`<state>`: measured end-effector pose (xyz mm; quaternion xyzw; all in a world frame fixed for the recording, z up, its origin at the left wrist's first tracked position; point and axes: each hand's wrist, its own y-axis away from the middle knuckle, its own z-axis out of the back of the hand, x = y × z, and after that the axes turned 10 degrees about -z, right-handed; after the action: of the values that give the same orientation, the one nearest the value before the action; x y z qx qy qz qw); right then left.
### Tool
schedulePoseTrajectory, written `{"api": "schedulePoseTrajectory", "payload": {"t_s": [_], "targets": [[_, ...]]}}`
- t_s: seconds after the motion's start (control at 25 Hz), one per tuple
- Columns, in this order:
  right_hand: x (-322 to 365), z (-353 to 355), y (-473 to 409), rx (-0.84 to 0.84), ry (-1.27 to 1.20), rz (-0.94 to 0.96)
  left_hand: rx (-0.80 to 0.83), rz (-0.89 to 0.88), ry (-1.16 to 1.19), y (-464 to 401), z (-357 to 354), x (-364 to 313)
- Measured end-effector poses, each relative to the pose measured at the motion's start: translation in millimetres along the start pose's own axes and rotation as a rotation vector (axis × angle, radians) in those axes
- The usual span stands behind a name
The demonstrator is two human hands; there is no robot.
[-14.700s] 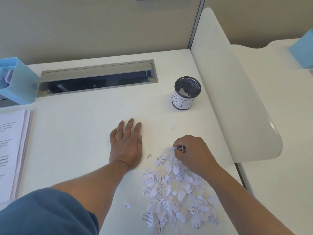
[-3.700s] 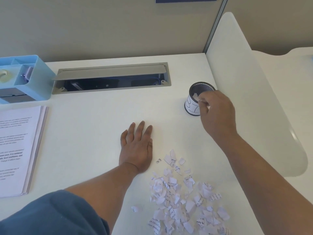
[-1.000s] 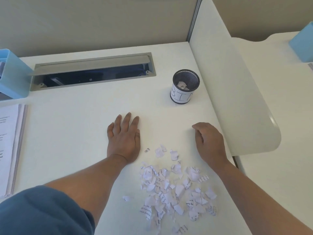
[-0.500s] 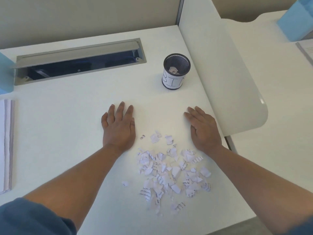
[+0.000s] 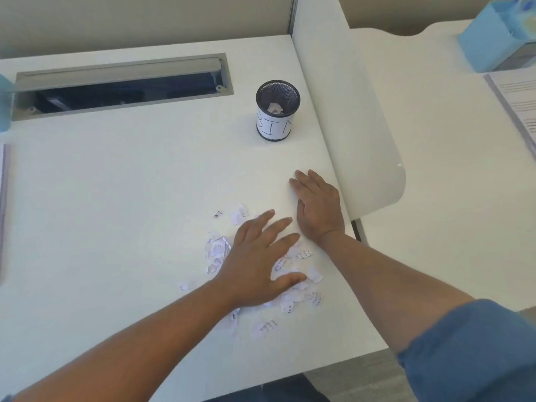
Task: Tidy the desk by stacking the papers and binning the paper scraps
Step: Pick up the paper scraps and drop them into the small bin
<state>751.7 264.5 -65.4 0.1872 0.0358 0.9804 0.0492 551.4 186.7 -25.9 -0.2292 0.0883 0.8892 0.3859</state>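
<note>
A pile of torn paper scraps (image 5: 216, 249) lies on the white desk (image 5: 116, 184) near its front edge. My left hand (image 5: 261, 256) is spread flat on top of the pile with fingers apart, hiding its middle. My right hand (image 5: 317, 208) lies flat on the desk just right of the scraps, fingers together, holding nothing. A black mesh cup labelled BIN (image 5: 277, 110) stands behind them with a few scraps inside. The edge of the paper stack (image 5: 3, 210) shows at the far left.
A white divider panel (image 5: 348, 111) runs along the desk's right side, close to my right hand. An open grey cable tray (image 5: 121, 85) is set into the back of the desk. On the neighbouring desk sit a blue organiser (image 5: 499, 39) and more papers (image 5: 519, 103).
My left hand has moved right from the bare desk onto the scrap pile. My right hand stays flat beside the scraps. The camera has shifted, so the paper stack is almost out of view.
</note>
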Motion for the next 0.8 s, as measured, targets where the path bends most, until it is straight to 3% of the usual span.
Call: {"api": "schedulePoseTrajectory", "payload": {"t_s": [0.24,0.48,0.68,0.8], "targets": [[-5,-4,-3,0.026,0.012,-0.036,0.144,0.259,-0.181,-19,-43,-44],[-3,-3,-2,-0.024,0.031,-0.024,-0.062,0.159,-0.247,-24,-30,-5],[-2,-4,-3,0.006,0.04,-0.039,0.078,0.205,0.095,-20,4,39],[-2,-4,-5,0.009,0.051,-0.051,0.175,0.144,0.079,-19,16,50]]}}
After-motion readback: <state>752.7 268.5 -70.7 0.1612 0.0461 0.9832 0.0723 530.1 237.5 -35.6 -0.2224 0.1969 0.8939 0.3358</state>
